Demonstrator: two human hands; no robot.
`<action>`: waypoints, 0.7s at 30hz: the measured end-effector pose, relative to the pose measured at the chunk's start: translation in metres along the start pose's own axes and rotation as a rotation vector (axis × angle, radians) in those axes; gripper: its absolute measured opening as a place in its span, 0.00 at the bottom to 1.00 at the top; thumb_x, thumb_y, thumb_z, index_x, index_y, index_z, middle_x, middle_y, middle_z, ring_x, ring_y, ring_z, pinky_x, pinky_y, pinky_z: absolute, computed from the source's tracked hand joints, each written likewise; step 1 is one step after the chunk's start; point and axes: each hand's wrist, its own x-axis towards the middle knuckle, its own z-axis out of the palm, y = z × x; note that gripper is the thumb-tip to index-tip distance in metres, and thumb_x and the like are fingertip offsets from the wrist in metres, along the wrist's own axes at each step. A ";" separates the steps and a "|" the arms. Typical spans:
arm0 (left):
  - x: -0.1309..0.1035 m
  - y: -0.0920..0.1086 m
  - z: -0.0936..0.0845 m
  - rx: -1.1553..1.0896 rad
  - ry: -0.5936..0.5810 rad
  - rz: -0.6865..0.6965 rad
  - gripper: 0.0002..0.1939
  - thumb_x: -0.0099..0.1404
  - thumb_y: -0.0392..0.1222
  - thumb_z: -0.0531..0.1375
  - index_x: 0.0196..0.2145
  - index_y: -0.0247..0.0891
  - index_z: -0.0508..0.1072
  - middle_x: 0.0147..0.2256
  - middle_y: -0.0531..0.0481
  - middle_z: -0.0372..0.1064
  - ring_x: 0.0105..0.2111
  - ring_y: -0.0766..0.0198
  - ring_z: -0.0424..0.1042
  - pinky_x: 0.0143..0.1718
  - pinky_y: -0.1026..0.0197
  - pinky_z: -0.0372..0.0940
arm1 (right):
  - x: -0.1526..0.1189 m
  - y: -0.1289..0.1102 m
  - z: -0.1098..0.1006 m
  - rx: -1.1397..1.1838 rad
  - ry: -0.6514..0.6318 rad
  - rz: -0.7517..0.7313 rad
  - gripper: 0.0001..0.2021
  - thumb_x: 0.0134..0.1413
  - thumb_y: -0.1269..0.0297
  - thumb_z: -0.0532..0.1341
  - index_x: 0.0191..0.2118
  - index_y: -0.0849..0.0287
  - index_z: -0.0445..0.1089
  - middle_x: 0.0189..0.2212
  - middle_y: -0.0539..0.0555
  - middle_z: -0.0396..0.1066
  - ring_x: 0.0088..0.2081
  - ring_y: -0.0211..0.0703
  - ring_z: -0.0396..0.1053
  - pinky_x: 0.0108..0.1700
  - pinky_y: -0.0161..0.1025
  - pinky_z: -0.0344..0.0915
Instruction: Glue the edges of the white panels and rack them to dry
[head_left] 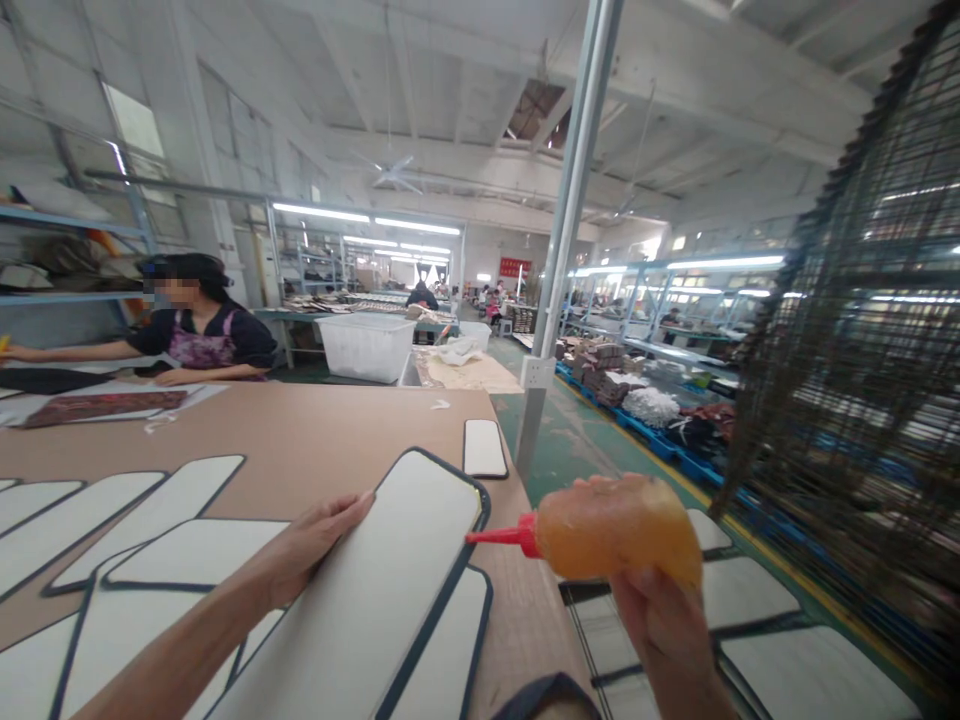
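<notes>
My left hand (330, 540) grips the left edge of a long white panel (397, 560) with a dark rounded border, tilted up above the table. In my right hand (660, 600) lies a squeeze bottle (619, 527) of amber liquid, held on its side. Its red nozzle (499, 537) points left, with the tip at the panel's right border. A thin yellowish line shows along the border near the top right corner. Beneath the held panel, another white panel (450, 630) with a dark edge is partly hidden.
Several similar panels (187, 550) overlap on the brown table (337, 420); a small one (484, 447) lies near its right edge. More panels (750, 590) rest on a rack at the right. A metal post (562, 220) stands past the table. A co-worker (202, 330) sits across at left.
</notes>
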 end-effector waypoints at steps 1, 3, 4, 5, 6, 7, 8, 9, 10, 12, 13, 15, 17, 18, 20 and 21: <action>0.002 -0.002 0.000 -0.023 -0.020 -0.002 0.19 0.53 0.55 0.61 0.35 0.37 0.73 0.28 0.48 0.75 0.27 0.60 0.72 0.27 0.64 0.65 | 0.002 0.001 0.000 0.007 0.003 -0.002 0.30 0.39 0.65 0.68 0.51 0.50 0.62 0.48 0.57 0.69 0.48 0.58 0.66 0.53 0.59 0.58; 0.004 -0.005 0.001 -0.066 -0.050 -0.007 0.19 0.54 0.55 0.60 0.36 0.37 0.73 0.29 0.48 0.76 0.28 0.60 0.72 0.28 0.63 0.66 | 0.007 0.002 0.001 0.021 0.002 -0.002 0.30 0.39 0.64 0.68 0.51 0.49 0.62 0.48 0.57 0.69 0.48 0.59 0.67 0.52 0.62 0.57; 0.004 -0.006 0.001 -0.082 -0.057 -0.010 0.19 0.54 0.55 0.60 0.36 0.37 0.73 0.29 0.48 0.76 0.29 0.60 0.73 0.29 0.63 0.66 | 0.009 0.002 0.001 0.024 0.000 0.003 0.30 0.39 0.64 0.68 0.52 0.49 0.63 0.48 0.57 0.69 0.48 0.59 0.66 0.52 0.62 0.57; 0.004 -0.007 0.002 -0.096 -0.060 -0.015 0.20 0.54 0.56 0.60 0.37 0.37 0.73 0.30 0.48 0.76 0.29 0.60 0.73 0.30 0.63 0.66 | 0.011 0.002 0.001 0.026 -0.005 0.011 0.30 0.39 0.64 0.68 0.52 0.49 0.63 0.47 0.57 0.69 0.48 0.59 0.66 0.52 0.62 0.57; 0.004 -0.007 0.003 -0.107 -0.062 -0.021 0.21 0.53 0.56 0.60 0.37 0.37 0.73 0.31 0.48 0.76 0.30 0.60 0.73 0.30 0.63 0.66 | 0.013 0.003 0.001 0.028 -0.011 0.020 0.30 0.39 0.65 0.68 0.51 0.49 0.63 0.46 0.57 0.70 0.49 0.60 0.66 0.52 0.63 0.57; 0.004 -0.008 0.004 -0.117 -0.064 -0.026 0.21 0.52 0.57 0.61 0.37 0.37 0.73 0.31 0.48 0.76 0.30 0.60 0.73 0.31 0.63 0.66 | 0.015 0.003 0.000 0.028 -0.020 0.030 0.30 0.39 0.65 0.68 0.51 0.49 0.63 0.46 0.57 0.71 0.49 0.60 0.66 0.52 0.63 0.57; 0.003 -0.008 0.005 -0.128 -0.064 -0.030 0.22 0.51 0.57 0.61 0.38 0.37 0.73 0.31 0.48 0.76 0.31 0.59 0.73 0.32 0.62 0.66 | 0.016 0.004 0.000 0.029 -0.025 0.038 0.29 0.39 0.65 0.68 0.51 0.49 0.63 0.45 0.58 0.71 0.49 0.60 0.66 0.52 0.63 0.57; 0.003 -0.009 0.006 -0.137 -0.064 -0.035 0.23 0.50 0.57 0.62 0.38 0.37 0.73 0.31 0.48 0.76 0.31 0.59 0.73 0.32 0.62 0.66 | 0.017 0.005 -0.001 0.027 -0.030 0.047 0.29 0.38 0.65 0.68 0.51 0.50 0.63 0.44 0.58 0.71 0.49 0.60 0.66 0.52 0.64 0.57; 0.004 -0.010 0.006 -0.147 -0.068 -0.037 0.24 0.50 0.57 0.63 0.39 0.37 0.73 0.31 0.48 0.76 0.30 0.59 0.73 0.32 0.62 0.66 | 0.018 0.006 -0.001 0.026 -0.033 0.054 0.29 0.38 0.65 0.68 0.51 0.50 0.64 0.44 0.58 0.72 0.48 0.60 0.66 0.52 0.64 0.57; 0.006 -0.011 0.006 -0.164 -0.090 -0.036 0.24 0.50 0.55 0.63 0.40 0.37 0.72 0.30 0.48 0.76 0.29 0.60 0.73 0.30 0.63 0.66 | 0.019 0.007 -0.002 0.020 -0.027 0.064 0.29 0.38 0.65 0.68 0.51 0.51 0.64 0.43 0.58 0.72 0.49 0.60 0.66 0.52 0.64 0.57; 0.007 -0.013 0.005 -0.171 -0.103 -0.035 0.24 0.50 0.54 0.64 0.41 0.37 0.72 0.30 0.49 0.76 0.28 0.60 0.72 0.30 0.63 0.66 | 0.019 0.008 -0.002 0.015 -0.024 0.067 0.29 0.38 0.65 0.68 0.51 0.51 0.64 0.43 0.58 0.72 0.49 0.60 0.66 0.52 0.64 0.57; 0.010 -0.015 0.003 -0.178 -0.120 -0.035 0.23 0.51 0.52 0.64 0.42 0.37 0.71 0.30 0.49 0.76 0.27 0.60 0.72 0.29 0.63 0.66 | 0.018 0.009 -0.002 0.003 -0.029 0.071 0.28 0.37 0.65 0.68 0.50 0.52 0.65 0.42 0.58 0.73 0.49 0.59 0.65 0.52 0.63 0.57; 0.012 -0.017 0.000 -0.180 -0.116 -0.043 0.22 0.51 0.51 0.64 0.41 0.36 0.71 0.29 0.49 0.76 0.28 0.60 0.72 0.29 0.63 0.66 | 0.017 0.010 -0.002 -0.012 -0.034 0.075 0.28 0.37 0.64 0.68 0.50 0.53 0.65 0.41 0.58 0.73 0.50 0.59 0.65 0.53 0.62 0.57; 0.013 -0.017 -0.001 -0.179 -0.111 -0.049 0.22 0.52 0.51 0.64 0.41 0.36 0.71 0.29 0.48 0.76 0.28 0.60 0.72 0.29 0.63 0.66 | 0.016 0.011 -0.002 -0.022 -0.035 0.078 0.28 0.37 0.64 0.67 0.49 0.53 0.65 0.40 0.58 0.74 0.50 0.59 0.64 0.53 0.61 0.57; 0.014 -0.018 -0.002 -0.183 -0.101 -0.061 0.20 0.52 0.51 0.64 0.39 0.35 0.72 0.29 0.48 0.76 0.28 0.60 0.72 0.29 0.63 0.66 | 0.014 0.011 -0.002 -0.036 -0.034 0.093 0.27 0.37 0.64 0.67 0.49 0.54 0.65 0.40 0.58 0.74 0.50 0.58 0.64 0.54 0.60 0.56; 0.015 -0.018 -0.003 -0.187 -0.100 -0.065 0.20 0.52 0.50 0.64 0.38 0.35 0.72 0.28 0.48 0.76 0.28 0.60 0.73 0.29 0.63 0.66 | 0.013 0.012 -0.002 -0.040 -0.034 0.102 0.28 0.37 0.64 0.67 0.49 0.54 0.65 0.40 0.58 0.74 0.50 0.58 0.64 0.54 0.59 0.56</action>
